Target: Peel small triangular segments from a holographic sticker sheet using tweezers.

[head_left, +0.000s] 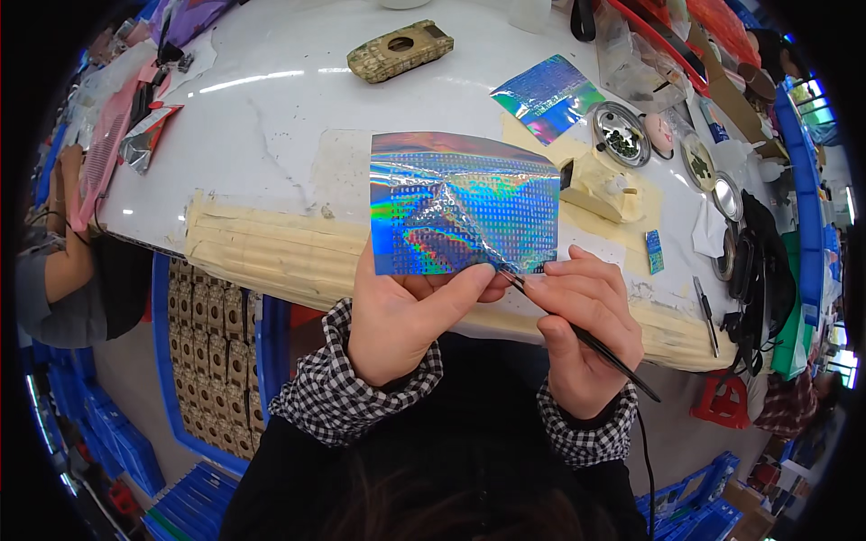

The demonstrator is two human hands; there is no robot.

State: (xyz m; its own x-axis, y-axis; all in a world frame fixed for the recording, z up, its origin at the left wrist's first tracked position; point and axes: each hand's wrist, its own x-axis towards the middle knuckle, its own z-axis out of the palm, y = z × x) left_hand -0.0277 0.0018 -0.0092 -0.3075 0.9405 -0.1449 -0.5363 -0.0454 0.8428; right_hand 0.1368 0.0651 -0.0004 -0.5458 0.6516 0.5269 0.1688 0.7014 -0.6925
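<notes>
My left hand [410,311] grips a shiny holographic sticker sheet [465,203] by its lower edge, thumb in front and fingers behind. Rows of small marks cover the sheet, and a crease runs across it. In my right hand [586,325] are dark tweezers [591,341], held like a pen. Their tips meet the sheet's bottom edge beside my left thumb; whether they pinch a sticker is too small to tell. Beyond the sheet lies a camouflage-patterned toy tank hull [400,51] with a round hole in its top.
A second holographic sheet [548,97] lies behind a tape-covered block [600,187]. Round metal dishes [621,133] with small dark green parts stand at the right, near a pen-like tool [705,316]. A blue crate [171,379] of tank hulls is lower left. Another person [68,270] sits at the left.
</notes>
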